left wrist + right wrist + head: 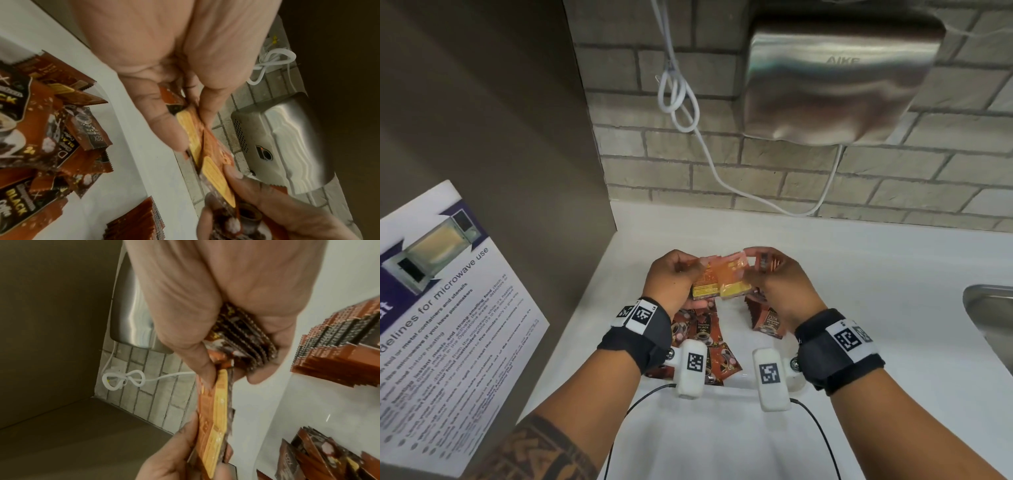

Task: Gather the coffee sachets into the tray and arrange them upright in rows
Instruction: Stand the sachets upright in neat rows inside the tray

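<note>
Above the white counter (859,274), both hands hold coffee sachets (719,277) with orange and yellow backs. My left hand (693,270) pinches them (197,146) between thumb and fingers. My right hand (760,265) grips a bundle of several sachets (242,340), and its thumb presses the shared sachets (216,410). A loose pile of brown sachets (702,335) lies under my left wrist, also seen as a heap (41,138). A neat row of sachets on edge (767,318) stands under my right hand (339,353). I cannot make out the tray against the white surface.
A steel hand dryer (835,78) hangs on the brick wall with a knotted white cable (681,96) beside it. A steel sink (993,315) sits at the right edge. A brown cabinet side with a microwave notice (448,308) walls in the left.
</note>
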Demonstrator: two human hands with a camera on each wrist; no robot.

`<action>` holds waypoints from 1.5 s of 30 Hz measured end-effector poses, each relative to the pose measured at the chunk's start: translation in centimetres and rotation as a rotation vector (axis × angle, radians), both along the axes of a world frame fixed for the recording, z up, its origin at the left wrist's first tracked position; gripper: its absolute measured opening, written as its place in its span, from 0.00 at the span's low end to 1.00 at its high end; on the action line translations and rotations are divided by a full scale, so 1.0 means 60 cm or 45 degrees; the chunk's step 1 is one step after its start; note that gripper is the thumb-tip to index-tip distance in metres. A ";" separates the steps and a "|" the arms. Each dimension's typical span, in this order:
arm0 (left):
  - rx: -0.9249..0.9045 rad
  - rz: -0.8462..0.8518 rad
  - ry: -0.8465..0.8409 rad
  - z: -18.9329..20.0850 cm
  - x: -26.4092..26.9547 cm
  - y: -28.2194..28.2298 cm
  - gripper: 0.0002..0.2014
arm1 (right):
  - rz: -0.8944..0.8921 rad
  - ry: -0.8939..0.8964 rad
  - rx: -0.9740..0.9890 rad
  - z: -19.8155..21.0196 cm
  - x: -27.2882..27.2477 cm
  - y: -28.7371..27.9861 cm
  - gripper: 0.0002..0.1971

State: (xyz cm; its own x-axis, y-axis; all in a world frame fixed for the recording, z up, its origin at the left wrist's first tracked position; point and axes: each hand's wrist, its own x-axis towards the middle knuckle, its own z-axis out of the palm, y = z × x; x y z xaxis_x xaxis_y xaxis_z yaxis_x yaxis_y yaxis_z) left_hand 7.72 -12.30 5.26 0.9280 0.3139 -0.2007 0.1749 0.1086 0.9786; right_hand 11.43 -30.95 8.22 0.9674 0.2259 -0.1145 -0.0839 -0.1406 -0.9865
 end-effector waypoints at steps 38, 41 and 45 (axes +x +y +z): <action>0.242 -0.258 -0.089 0.018 -0.006 0.012 0.10 | 0.251 -0.077 -0.073 0.006 -0.008 -0.001 0.25; 0.163 -0.267 -0.081 0.022 -0.006 0.000 0.09 | 0.184 -0.074 -0.024 -0.001 -0.008 0.007 0.24; 0.094 -0.267 -0.066 0.027 -0.006 -0.005 0.10 | 0.186 -0.042 0.014 -0.001 -0.011 0.005 0.22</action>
